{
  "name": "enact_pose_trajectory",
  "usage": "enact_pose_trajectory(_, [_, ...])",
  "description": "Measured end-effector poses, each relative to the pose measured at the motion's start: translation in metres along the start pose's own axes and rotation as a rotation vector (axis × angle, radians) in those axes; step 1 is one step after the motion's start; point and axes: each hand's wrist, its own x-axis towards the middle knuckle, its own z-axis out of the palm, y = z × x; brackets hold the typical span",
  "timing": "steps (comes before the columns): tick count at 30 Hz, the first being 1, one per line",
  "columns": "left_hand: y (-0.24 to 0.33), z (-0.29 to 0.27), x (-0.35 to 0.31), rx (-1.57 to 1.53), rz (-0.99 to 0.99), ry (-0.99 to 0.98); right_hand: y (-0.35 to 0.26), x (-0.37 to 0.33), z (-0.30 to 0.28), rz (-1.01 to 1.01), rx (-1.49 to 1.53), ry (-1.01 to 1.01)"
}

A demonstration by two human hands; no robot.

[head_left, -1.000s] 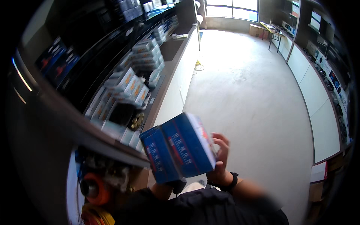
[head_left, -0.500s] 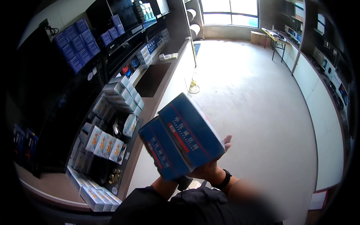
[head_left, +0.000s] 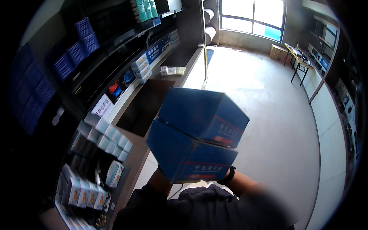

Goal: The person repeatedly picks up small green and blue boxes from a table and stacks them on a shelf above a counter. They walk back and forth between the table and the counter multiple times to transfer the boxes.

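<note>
Two blue cardboard boxes, an upper box (head_left: 193,111) stacked on a lower box (head_left: 174,149), are held up in front of my body, tilted, with their pale and red print facing right. My two hands carry the stack from beneath and behind; the boxes cover the fingers. My left forearm (head_left: 160,181) reaches up to the lower box's near left corner. A black wristband (head_left: 229,175) shows on my right wrist, close against the lower box's right side.
Along the left runs a brown counter (head_left: 132,153) with stacked small white boxes (head_left: 107,134) and a dark recess (head_left: 147,101). Purple boxes (head_left: 78,53) stand on shelves above. White cabinets (head_left: 333,142) line the right, a folding table (head_left: 301,57) and carton (head_left: 280,53) stand farther back.
The two blue boxes have turned in my hands, so other faces show and the print now faces right. My view has swung left; the fingers of my right hand have gone behind the boxes.
</note>
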Motion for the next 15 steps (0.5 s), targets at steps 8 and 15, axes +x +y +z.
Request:
enact_pose_trajectory(8, [-0.107, -0.002, 0.264, 0.199, 0.399, -0.150, 0.161, 0.147, -0.152, 0.173, 0.065, 0.025])
enact_pose_trajectory(15, [-0.192, -0.020, 0.470, 0.507, 0.657, -0.286, 0.322, 0.314, -0.291, 0.126, 0.100, -0.061])
